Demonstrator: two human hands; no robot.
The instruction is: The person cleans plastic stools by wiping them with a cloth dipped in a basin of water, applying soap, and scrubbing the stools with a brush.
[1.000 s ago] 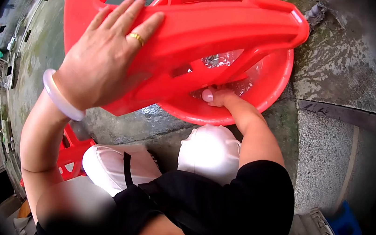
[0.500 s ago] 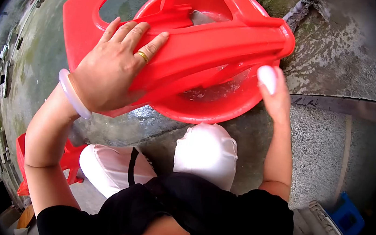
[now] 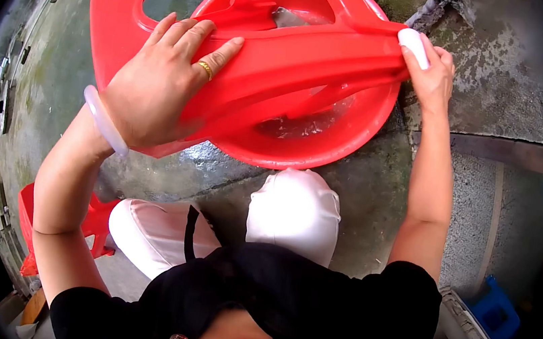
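Observation:
A red plastic chair point(image 3: 284, 63) lies tipped over a round red basin point(image 3: 348, 148) with water in it. My left hand point(image 3: 160, 81), with a ring and a pale bangle, lies spread on the chair's surface. Its fingers are stretched out, and the thumb is hard to make out. In my closed right hand point(image 3: 435, 78) is a smooth white oval object point(image 3: 414, 46), whose exact kind I cannot tell. That object touches the far right end of the chair's long red part. The underside of the object is hidden.
Wet concrete ground point(image 3: 228, 194) surrounds the basin. A grey pipe-like piece point(image 3: 433, 12) lies beyond it at upper right. Another red plastic seat point(image 3: 102, 226) stands at lower left, and a blue plastic item point(image 3: 494, 312) is at lower right. My knees point(image 3: 296, 213) are just before the basin.
My right hand has moved up and to the right, carrying the white object from beside the basin's rim to the end of the chair part. My left hand stays on the chair.

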